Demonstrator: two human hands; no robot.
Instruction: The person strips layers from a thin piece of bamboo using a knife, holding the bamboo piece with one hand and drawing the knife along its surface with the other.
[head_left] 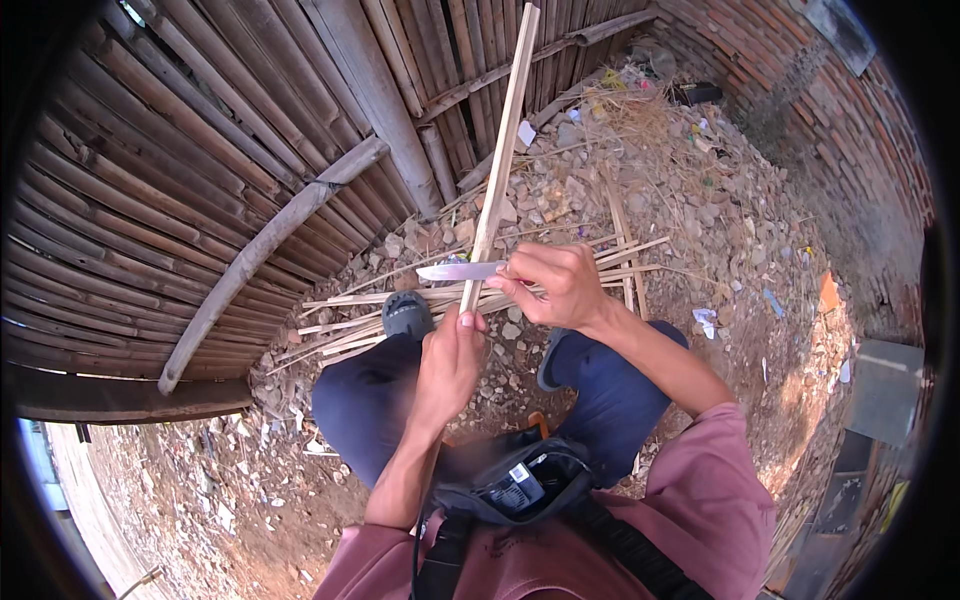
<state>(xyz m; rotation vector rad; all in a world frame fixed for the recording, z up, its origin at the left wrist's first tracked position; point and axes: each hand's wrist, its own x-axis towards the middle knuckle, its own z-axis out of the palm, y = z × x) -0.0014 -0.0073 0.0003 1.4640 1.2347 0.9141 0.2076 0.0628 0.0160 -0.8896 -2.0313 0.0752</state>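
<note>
My left hand [452,362] is closed around the lower end of a long, pale bamboo strip [502,150], which slants up and away from me. In my right hand [556,280] is a knife [455,271], its handle hidden by my fingers. The blade points left and lies across the strip a little above my left hand. Beyond my feet, several split bamboo strips [350,299] lie in a loose pile on the rubble, partly behind my hands and legs.
A bamboo-slat wall [150,230] with a curved pole [270,240] rises at the left. At the right stands a brick wall [830,120]. Stones and litter cover the ground [690,240]. An open black pouch [520,490] with a device inside sits at my waist.
</note>
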